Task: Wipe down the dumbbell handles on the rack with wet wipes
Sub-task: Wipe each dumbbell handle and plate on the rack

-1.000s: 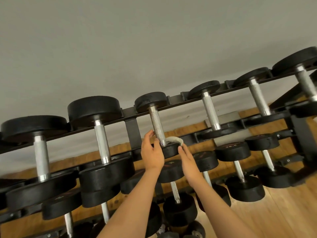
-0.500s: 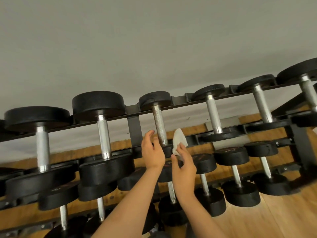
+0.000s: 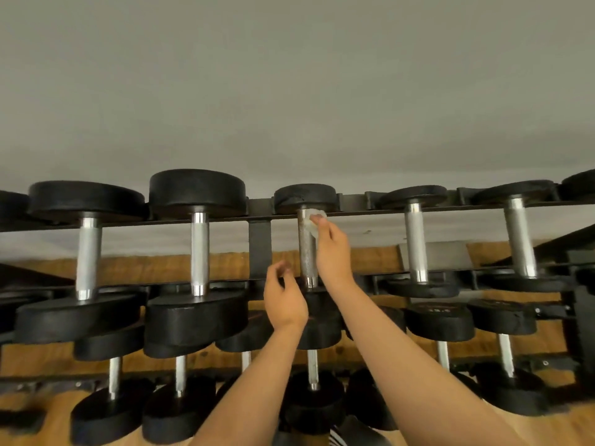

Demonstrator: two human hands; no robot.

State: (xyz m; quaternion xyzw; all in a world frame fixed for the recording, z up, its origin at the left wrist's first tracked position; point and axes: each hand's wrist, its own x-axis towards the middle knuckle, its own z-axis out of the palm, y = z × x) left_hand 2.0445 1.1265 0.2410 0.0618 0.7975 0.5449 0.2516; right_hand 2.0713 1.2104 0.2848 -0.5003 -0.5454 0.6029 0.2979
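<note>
our right hand (image 3: 333,252) has climbed from the lower end of the middle dumbbell handle (image 3: 306,252) to its top, carrying the wet wipe (image 3: 313,220) with it. we pinch the wipe between thumb and fingertips and press it against the right side of the handle, just under the far black head (image 3: 304,197) on the top tier of the rack (image 3: 259,243). our left hand (image 3: 285,304) has dropped a little and hangs just left of the handle's lower end, fingers loosely curled, holding nothing. other dumbbells sit on either side, with smaller ones on the tier below, above a wooden floor (image 3: 547,429).
</note>
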